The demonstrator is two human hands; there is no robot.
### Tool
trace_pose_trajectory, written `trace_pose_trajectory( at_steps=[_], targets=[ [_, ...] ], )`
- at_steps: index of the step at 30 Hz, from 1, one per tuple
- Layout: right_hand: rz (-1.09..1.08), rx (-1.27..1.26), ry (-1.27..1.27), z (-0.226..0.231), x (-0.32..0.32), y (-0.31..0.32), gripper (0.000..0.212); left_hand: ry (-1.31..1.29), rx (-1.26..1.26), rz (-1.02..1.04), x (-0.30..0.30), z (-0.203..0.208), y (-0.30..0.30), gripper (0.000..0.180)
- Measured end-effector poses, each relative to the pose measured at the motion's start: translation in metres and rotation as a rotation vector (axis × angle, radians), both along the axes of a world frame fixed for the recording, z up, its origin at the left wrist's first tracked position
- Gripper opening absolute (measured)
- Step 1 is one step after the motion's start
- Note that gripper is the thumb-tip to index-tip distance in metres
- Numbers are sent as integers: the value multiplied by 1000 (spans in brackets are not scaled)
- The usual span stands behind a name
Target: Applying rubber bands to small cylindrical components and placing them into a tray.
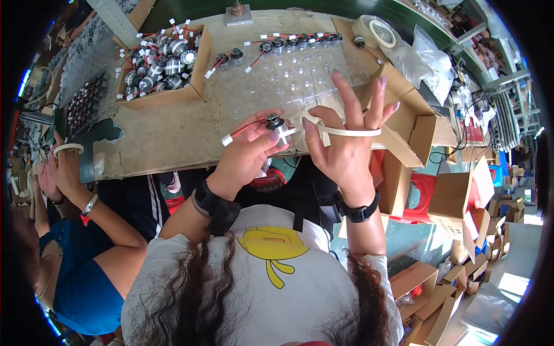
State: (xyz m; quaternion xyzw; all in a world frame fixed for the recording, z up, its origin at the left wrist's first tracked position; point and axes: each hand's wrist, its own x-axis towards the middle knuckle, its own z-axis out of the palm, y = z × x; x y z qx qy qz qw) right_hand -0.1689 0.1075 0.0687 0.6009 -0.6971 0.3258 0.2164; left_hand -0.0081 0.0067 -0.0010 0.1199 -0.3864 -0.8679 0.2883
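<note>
My left hand (245,155) grips a small black and silver motor (274,122) with a red wire ending in a white connector (227,140). A strip of white tape (346,131) runs from the motor across my right hand (346,141), which pinches it between thumb and forefinger while the other fingers spread upward. Both hands are raised over the near edge of the worktable (173,138), just in front of a clear plastic tray (294,78).
A cardboard box (199,63) of wired motors sits at the far left. A row of motors (288,43) lines the tray's far side, beside a tape roll (375,30). Open cartons (410,124) stand at the right. Another person's hands (60,167) hold tape at the left.
</note>
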Motion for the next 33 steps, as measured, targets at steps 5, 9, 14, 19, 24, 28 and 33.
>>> trace_pose_trajectory(
  at_steps=[5, 9, 14, 19, 24, 28, 33],
  targets=[
    [113, 3, -99, -12, -4, -6, 3, 6, 46, -53, -1, 2, 0, 35],
    [106, -4, -92, -18, 0, -9, 3, 73, 93, -38, -5, -3, 3, 32],
    [21, 16, 34, -21, 7, -12, 3, 158, 50, -16, -12, -9, 7, 35],
    [252, 101, -352, -20, -14, -7, 4, 138, 194, 34, -10, -8, 5, 27],
    [392, 223, -492, -9, -27, -3, 5, 165, 145, -100, -2, -4, 0, 38],
    [304, 117, -353, -7, -17, -4, 6, 208, 130, -104, -3, -2, 0, 39],
    [134, 12, -149, -9, 6, -7, 7, 221, 153, -66, -7, 1, 6, 37]
  ],
)
